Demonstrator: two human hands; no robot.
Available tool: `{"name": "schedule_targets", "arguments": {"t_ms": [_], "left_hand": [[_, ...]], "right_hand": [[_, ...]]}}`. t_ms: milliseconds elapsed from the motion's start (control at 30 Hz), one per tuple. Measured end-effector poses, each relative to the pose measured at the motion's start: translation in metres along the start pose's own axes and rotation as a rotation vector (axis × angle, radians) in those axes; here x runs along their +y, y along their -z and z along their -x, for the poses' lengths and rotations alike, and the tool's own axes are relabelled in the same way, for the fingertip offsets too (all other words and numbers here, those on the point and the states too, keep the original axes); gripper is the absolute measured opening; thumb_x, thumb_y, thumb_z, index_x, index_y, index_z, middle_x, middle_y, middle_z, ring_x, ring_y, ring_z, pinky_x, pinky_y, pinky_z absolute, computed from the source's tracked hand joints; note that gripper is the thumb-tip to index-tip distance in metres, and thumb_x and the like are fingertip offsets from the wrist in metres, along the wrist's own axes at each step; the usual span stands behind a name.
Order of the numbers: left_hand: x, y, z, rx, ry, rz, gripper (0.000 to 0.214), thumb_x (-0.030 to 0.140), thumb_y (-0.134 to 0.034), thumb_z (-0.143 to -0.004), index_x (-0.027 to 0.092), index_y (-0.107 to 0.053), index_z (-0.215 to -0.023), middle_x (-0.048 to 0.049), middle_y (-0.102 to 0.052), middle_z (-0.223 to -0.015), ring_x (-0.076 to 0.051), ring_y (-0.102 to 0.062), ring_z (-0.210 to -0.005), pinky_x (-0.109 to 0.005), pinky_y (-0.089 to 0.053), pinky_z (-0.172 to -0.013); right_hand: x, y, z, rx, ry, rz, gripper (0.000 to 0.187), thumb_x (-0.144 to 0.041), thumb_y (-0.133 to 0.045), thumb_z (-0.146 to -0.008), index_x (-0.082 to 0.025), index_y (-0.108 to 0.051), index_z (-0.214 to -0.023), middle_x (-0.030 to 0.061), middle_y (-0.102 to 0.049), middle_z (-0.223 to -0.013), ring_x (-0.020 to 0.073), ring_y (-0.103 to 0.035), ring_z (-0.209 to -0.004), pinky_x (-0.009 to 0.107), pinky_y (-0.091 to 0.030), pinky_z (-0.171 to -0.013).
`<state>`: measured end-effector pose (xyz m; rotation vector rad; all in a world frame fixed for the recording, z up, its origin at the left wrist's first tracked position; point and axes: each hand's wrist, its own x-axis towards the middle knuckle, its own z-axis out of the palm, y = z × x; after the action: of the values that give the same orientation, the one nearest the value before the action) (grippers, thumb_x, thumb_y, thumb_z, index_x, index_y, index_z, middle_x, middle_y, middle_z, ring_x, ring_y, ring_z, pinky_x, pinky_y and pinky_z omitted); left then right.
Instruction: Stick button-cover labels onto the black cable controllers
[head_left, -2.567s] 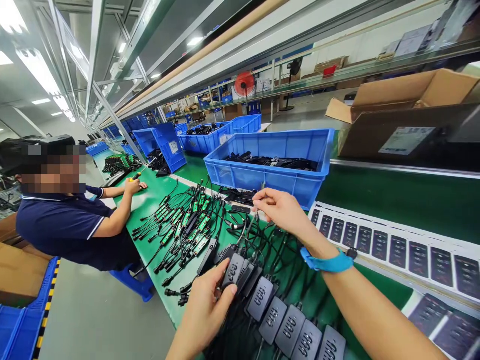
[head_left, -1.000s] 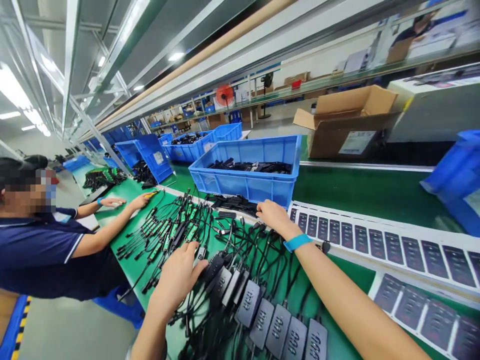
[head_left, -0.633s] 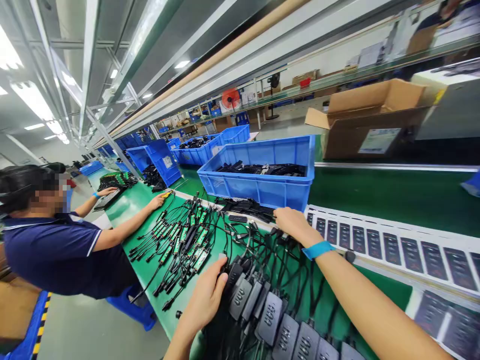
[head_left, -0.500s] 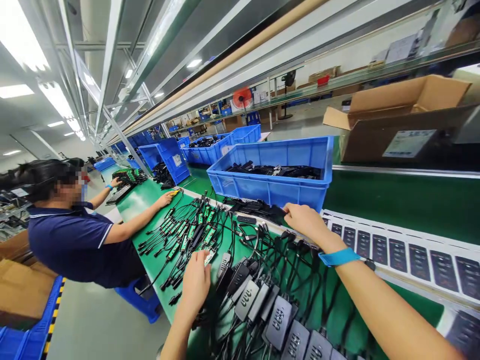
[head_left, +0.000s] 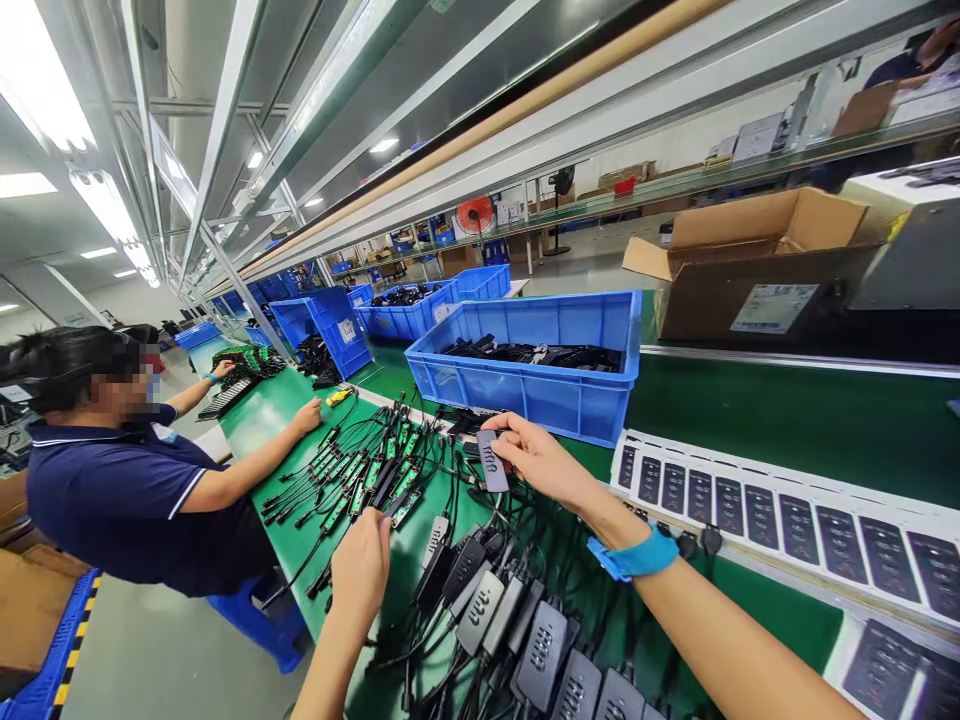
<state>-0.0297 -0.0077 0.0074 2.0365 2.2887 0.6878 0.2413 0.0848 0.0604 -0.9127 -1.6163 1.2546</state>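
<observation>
My right hand (head_left: 541, 464) is raised over the green bench, fingers pinched on a small black cover piece (head_left: 492, 460) with pale markings. My left hand (head_left: 361, 574) rests lower down, fingers curled over a green circuit board with a black cable (head_left: 396, 510); whether it grips it I cannot make out. A row of black cabled remote units (head_left: 517, 630) lies between my arms. More green boards with black leads (head_left: 360, 465) spread to the left.
A blue crate of black parts (head_left: 525, 390) stands just beyond my right hand. White sheets of black labels (head_left: 780, 510) lie at the right. A cardboard box (head_left: 757, 265) sits behind. A person in a navy shirt (head_left: 127, 480) works at the left.
My right hand left the pile by the crate and rose with a black cover piece in its fingers. My left hand moved from the remote units onto a board at their left.
</observation>
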Motion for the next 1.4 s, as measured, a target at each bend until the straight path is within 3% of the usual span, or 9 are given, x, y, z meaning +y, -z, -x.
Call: {"name": "schedule_targets", "arguments": {"t_ms": [67, 133, 267, 367, 500, 767, 967, 1200, 1400], "left_hand": [[0.003, 0.008, 0.0, 0.008, 0.019, 0.095, 0.024, 0.036, -0.032, -0.096, 0.018, -0.049, -0.096, -0.0058, -0.062, -0.081, -0.02, -0.063, -0.07, -0.032, -0.048, -0.065], [0.011, 0.013, 0.001, -0.058, 0.101, 0.405, 0.029, 0.043, -0.046, -0.092, 0.019, -0.047, -0.108, -0.0035, -0.061, -0.088, -0.015, -0.061, -0.064, -0.026, -0.047, -0.056], [0.034, 0.014, 0.005, -0.456, 0.414, 1.312, 0.048, 0.035, -0.08, -0.068, 0.012, -0.057, -0.103, 0.0024, -0.054, -0.075, -0.004, -0.047, -0.05, -0.015, -0.037, -0.044], [0.049, 0.011, 0.012, -0.556, 0.494, 1.481, 0.036, 0.034, -0.079, -0.069, 0.01, -0.062, -0.09, -0.0009, -0.056, -0.073, -0.004, -0.05, -0.054, -0.014, -0.04, -0.047], [0.062, 0.013, 0.023, -0.551, 0.538, 1.604, 0.043, 0.019, -0.079, -0.066, 0.016, -0.061, -0.105, -0.0042, -0.065, -0.088, -0.008, -0.063, -0.067, -0.017, -0.051, -0.063], [0.08, 0.023, 0.038, -0.554, 0.31, 1.548, 0.053, 0.023, -0.085, -0.062, 0.015, -0.065, -0.111, -0.0132, -0.064, -0.12, -0.019, -0.069, -0.085, -0.026, -0.054, -0.076], [0.082, 0.022, 0.042, -0.498, 0.21, 1.408, 0.051, 0.032, -0.081, -0.068, 0.014, -0.064, -0.111, -0.0103, -0.066, -0.104, -0.014, -0.065, -0.076, -0.024, -0.052, -0.071], [0.079, 0.023, 0.049, -0.411, -0.054, 1.03, 0.044, 0.042, -0.049, -0.092, 0.014, -0.052, -0.126, -0.0113, -0.063, -0.104, -0.014, -0.062, -0.073, -0.026, -0.052, -0.064], [0.078, 0.03, 0.05, -0.4, -0.063, 0.891, 0.035, 0.043, -0.044, -0.093, 0.015, -0.055, -0.112, -0.0071, -0.065, -0.089, -0.012, -0.059, -0.058, -0.022, -0.05, -0.055]], "right_hand": [[-0.005, -0.005, 0.003, -0.008, -0.007, -0.023, 0.025, -0.034, -0.05, -0.083, -0.018, -0.049, -0.102, -0.0066, -0.046, -0.059, 0.0115, -0.049, -0.056, 0.02, -0.037, -0.046], [-0.01, -0.011, 0.007, -0.033, -0.007, -0.059, 0.025, -0.036, -0.054, -0.082, -0.019, -0.049, -0.1, -0.006, -0.047, -0.062, 0.012, -0.053, -0.057, 0.02, -0.039, -0.046], [-0.014, -0.025, 0.014, -0.096, 0.012, -0.142, 0.03, -0.042, -0.063, -0.078, -0.02, -0.05, -0.095, -0.0035, -0.048, -0.077, 0.0117, -0.059, -0.06, 0.021, -0.045, -0.046], [-0.01, -0.033, 0.017, -0.14, 0.005, -0.131, 0.03, -0.043, -0.064, -0.078, -0.02, -0.051, -0.092, -0.003, -0.046, -0.08, 0.0114, -0.061, -0.06, 0.021, -0.046, -0.046], [-0.003, -0.041, 0.019, -0.195, -0.016, -0.089, 0.027, -0.041, -0.062, -0.079, -0.02, -0.052, -0.092, -0.0034, -0.046, -0.078, 0.0123, -0.062, -0.06, 0.021, -0.046, -0.045], [-0.004, -0.052, 0.024, -0.292, -0.047, -0.135, 0.024, -0.038, -0.063, -0.078, -0.02, -0.053, -0.091, -0.0043, -0.048, -0.075, 0.0124, -0.062, -0.056, 0.023, -0.047, -0.047], [-0.004, -0.056, 0.027, -0.302, -0.085, -0.172, 0.033, -0.039, -0.07, -0.074, -0.02, -0.05, -0.091, -0.0049, -0.049, -0.076, 0.0115, -0.061, -0.055, 0.023, -0.048, -0.048], [-0.001, -0.058, 0.027, -0.462, -0.078, -0.213, 0.048, -0.063, -0.056, -0.083, -0.018, -0.055, -0.098, -0.0012, -0.052, -0.073, 0.0107, -0.052, -0.056, 0.021, -0.037, -0.045], [-0.006, -0.059, 0.03, -0.381, 0.014, -0.201, 0.047, -0.061, -0.059, -0.082, -0.016, -0.064, -0.089, 0.0001, -0.054, -0.07, 0.0099, -0.044, -0.058, 0.021, -0.034, -0.049]]}}
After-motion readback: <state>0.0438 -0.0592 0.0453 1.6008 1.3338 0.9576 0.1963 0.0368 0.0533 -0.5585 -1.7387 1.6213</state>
